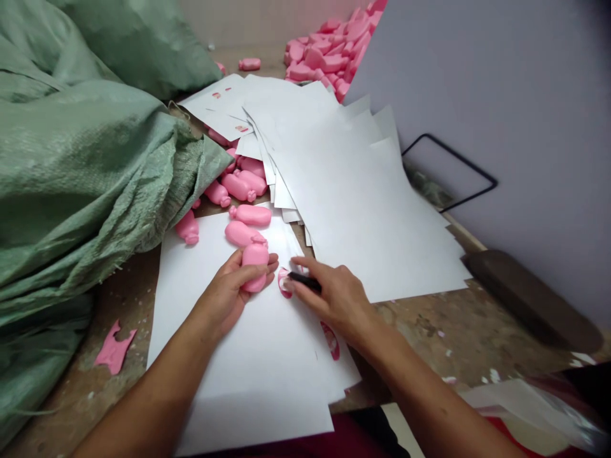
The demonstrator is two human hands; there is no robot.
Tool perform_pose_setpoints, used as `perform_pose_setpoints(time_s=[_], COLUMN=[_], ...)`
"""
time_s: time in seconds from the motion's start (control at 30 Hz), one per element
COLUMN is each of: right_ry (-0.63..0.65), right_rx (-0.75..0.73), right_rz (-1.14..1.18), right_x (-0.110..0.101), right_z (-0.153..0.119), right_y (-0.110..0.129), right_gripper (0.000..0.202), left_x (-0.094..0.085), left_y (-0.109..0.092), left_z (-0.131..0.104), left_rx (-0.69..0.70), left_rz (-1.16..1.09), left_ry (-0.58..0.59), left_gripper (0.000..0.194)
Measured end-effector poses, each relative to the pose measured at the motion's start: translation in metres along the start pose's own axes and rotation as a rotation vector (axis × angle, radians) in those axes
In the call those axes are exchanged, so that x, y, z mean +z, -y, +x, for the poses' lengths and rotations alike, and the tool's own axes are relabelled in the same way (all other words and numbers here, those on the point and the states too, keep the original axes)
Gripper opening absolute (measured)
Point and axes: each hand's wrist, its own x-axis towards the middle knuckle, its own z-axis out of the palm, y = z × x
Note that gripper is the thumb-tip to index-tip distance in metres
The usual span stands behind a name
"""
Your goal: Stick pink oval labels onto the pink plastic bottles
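My left hand [233, 286] holds a pink bottle-shaped piece [255, 264], its knobbed end pointing away from me. Just to the right, my right hand [334, 292] grips a black tool [305, 281], with its fingertips at a small red and white sticker [285, 283]. Another red sticker [330, 340] lies near the right edge of the white sheets [258, 381] under my hands. Two more pink pieces [251, 215] rest on the paper beyond my left hand.
Green woven sacks [86, 159] fill the left. White sheets [353, 172] are stacked at centre right. Pink pieces [329, 54] are heaped at the back, and several lie beside the sack. A pink scrap [115, 348] sits at lower left. A grey panel [515, 114] stands right.
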Motion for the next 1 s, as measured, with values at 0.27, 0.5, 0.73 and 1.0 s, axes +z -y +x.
perform_pose_setpoints(time_s=[0.27,0.5,0.73,1.0], right_ry=[0.216,-0.146,-0.140,-0.180], right_rx=[0.257,0.257,0.168,0.095], right_rz=[0.793,0.978,1.019,0.849], right_x=[-0.025,-0.020,-0.017,-0.019], right_z=[-0.035,-0.039,-0.060,-0.073], right_y=[0.017,0.018,0.028,0.037], right_gripper=[0.033,0.024,0.025,0.021], left_x=[-0.001,0.010,0.030,0.038], left_y=[0.001,0.000,0.013,0.032], left_z=[0.002,-0.017,-0.067,-0.086], left_rx=[0.037,0.137,0.030,-0.027], left_rz=[-0.013,0.196,0.075,-0.133], left_ry=[0.000,0.035,0.115,0.161], left_gripper=[0.036,0.037,0.041,0.039])
